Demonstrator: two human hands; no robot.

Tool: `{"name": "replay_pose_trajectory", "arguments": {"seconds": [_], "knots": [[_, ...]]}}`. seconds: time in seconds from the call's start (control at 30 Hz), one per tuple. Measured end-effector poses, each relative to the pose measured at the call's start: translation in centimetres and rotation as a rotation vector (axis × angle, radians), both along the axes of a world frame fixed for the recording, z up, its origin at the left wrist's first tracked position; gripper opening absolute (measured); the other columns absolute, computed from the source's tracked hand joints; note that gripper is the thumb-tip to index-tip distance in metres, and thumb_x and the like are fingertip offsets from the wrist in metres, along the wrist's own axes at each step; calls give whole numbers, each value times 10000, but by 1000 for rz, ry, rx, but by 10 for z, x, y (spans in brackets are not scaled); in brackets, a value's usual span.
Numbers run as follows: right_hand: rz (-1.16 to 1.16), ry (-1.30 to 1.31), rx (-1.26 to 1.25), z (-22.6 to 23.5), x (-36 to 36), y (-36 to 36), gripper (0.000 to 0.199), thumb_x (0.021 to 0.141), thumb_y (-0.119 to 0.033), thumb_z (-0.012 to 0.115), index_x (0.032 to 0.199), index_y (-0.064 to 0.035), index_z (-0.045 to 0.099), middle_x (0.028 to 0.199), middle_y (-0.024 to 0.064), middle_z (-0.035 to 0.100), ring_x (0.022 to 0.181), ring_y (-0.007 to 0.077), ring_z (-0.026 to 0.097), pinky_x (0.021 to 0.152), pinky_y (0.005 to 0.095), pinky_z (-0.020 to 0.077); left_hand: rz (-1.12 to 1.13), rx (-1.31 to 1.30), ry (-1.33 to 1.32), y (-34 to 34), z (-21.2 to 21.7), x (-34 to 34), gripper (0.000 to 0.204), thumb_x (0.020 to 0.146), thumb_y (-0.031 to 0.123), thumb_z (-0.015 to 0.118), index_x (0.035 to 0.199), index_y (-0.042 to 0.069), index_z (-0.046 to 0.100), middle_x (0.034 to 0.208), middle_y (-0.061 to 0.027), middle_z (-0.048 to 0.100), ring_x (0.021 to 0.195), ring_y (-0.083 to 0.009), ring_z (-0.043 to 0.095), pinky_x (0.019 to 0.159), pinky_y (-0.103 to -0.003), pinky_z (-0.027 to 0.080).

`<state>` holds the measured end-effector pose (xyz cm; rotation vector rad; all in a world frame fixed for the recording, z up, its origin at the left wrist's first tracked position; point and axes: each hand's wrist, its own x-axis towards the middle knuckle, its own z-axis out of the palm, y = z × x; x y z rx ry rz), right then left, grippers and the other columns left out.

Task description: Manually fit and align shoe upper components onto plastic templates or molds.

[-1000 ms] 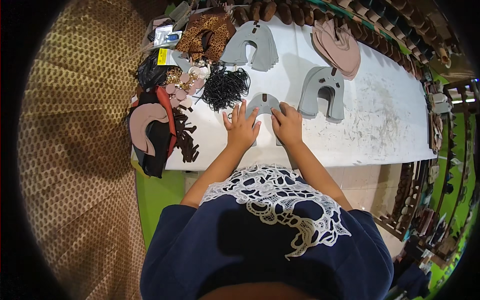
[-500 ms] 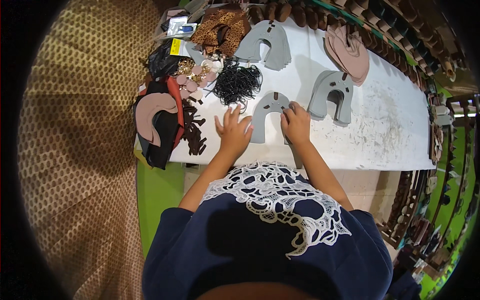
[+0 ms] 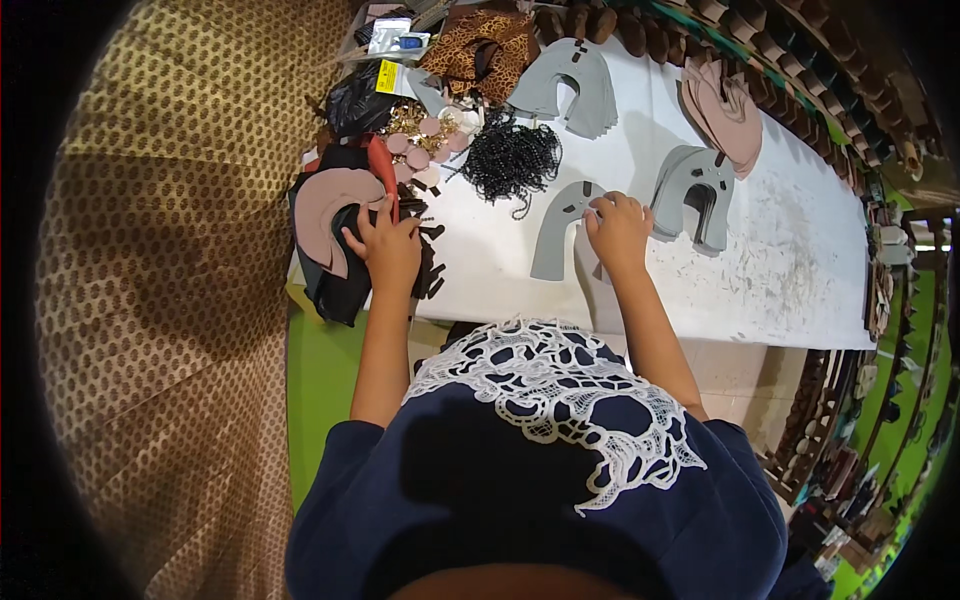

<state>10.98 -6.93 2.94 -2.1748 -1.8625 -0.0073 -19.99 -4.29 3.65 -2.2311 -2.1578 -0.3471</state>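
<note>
My right hand (image 3: 620,235) lies over the right arm of a grey U-shaped shoe upper (image 3: 553,240), its fingers bent together on the piece. Small dark brown tabs mark the curve of that upper, and part of it is hidden by the hand. Over on the left, my left hand (image 3: 393,250) reaches with its fingers apart and nothing visible in them. It is at the edge of the pink curved pieces (image 3: 325,205), above a heap of short dark brown strips (image 3: 432,265). Whether its fingertips touch either is hard to tell.
A tangle of black beaded strings (image 3: 510,155) lies beyond my hands, beside pink discs (image 3: 418,157) and gold-coloured bits. Stacks of grey uppers (image 3: 690,200) and pink uppers (image 3: 718,115) stand to the right. Leopard-print material (image 3: 480,50) and brown shoe forms (image 3: 590,22) line the far edge.
My left hand has moved left from beside the grey upper to the pink pieces and brown strips. My right hand has stayed at the grey upper. The view has shifted slightly left.
</note>
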Motion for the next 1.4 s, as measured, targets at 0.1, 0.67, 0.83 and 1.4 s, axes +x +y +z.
{"name": "replay_pose_trajectory", "arguments": {"seconds": [0.1,0.67,0.83,1.4], "knots": [[-17,10,-6,-1,-4,1,173,777,-247,630,910,-145,675,1041,27,605,1033,249,535,933,514,345,-60,-35,7,0,2,-4,142,721,208,703,861,228,721,1331,-18,459,1288,-340,303,1030,-646,113],[-287,252,85,-31,20,-17,155,751,-146,646,883,-67,631,1018,95,570,933,296,565,767,416,458,-552,-123,-214,5,-18,91,306,781,325,627,1033,157,669,1334,-88,450,1285,-383,278,1017,-629,143],[-204,289,149,-24,24,-19,94,749,-126,643,814,-58,634,959,101,581,878,306,572,751,413,458,-534,45,-108,9,-51,145,354,771,310,642,1077,132,643,1329,-91,447,1289,-348,286,1016,-610,165],[16,594,274,28,148,-61,137,757,-142,675,797,-19,628,898,139,599,845,313,571,747,375,453,-738,-23,-471,12,10,231,189,775,277,649,753,90,671,1221,-58,538,1267,-375,307,1011,-522,191]]}}
